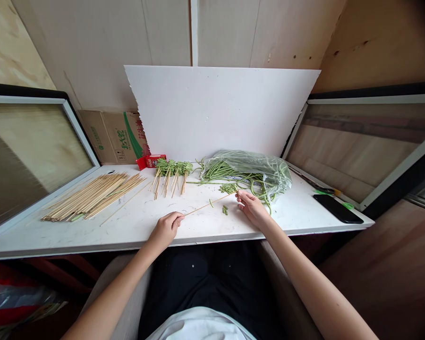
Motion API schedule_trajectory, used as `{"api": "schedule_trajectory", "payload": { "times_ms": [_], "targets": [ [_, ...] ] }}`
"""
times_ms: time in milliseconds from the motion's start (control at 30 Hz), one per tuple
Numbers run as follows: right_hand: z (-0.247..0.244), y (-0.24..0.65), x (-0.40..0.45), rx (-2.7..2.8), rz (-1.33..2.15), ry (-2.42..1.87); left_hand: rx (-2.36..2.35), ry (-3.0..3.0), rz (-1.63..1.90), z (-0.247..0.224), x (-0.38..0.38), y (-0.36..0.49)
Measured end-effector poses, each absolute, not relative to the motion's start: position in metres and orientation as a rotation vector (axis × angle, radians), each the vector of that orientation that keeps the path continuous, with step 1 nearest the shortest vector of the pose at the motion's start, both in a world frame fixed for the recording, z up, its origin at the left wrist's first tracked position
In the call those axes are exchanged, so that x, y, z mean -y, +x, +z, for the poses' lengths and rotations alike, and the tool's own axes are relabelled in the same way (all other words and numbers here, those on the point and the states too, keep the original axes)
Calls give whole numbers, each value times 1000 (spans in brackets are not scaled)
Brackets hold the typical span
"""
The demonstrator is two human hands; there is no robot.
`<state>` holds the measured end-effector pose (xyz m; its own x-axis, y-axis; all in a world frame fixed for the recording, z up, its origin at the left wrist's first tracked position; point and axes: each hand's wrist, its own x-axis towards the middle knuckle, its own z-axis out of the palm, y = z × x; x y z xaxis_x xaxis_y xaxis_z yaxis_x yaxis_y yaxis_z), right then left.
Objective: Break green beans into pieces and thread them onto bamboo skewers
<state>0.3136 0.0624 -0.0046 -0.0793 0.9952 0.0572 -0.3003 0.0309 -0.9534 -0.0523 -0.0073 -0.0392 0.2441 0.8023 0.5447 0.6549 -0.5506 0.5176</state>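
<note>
A thin bamboo skewer (209, 204) stretches between my two hands above the table. My left hand (165, 229) is closed around its near end. At the far end, my right hand (250, 205) pinches the tip between thumb and fingers; whether a bean piece is also in that pinch I cannot make out. Below the skewer lie a few short cut green bean pieces (225, 210). A small pile of cut bean pieces (228, 188) sits just beyond my right fingers. Farther back, several skewers threaded with bean pieces (173, 167) lie side by side, their bare sticks toward me.
A heap of bare skewers (92, 196) covers the table's left part. Long green beans spill from a clear plastic bag (276, 170) at the back right. A black phone (337, 208) lies far right. Behind stand a white board (219, 113) and a cardboard box (109, 134).
</note>
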Motion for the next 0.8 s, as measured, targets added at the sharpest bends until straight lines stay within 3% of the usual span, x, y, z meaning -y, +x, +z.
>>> {"api": "schedule_trajectory", "payload": {
  "times_ms": [800],
  "targets": [
    [-5, 310, -59, 1090, 1287, -919, -1391, 2315, 1198, -36, 9, -53]
  ]
}}
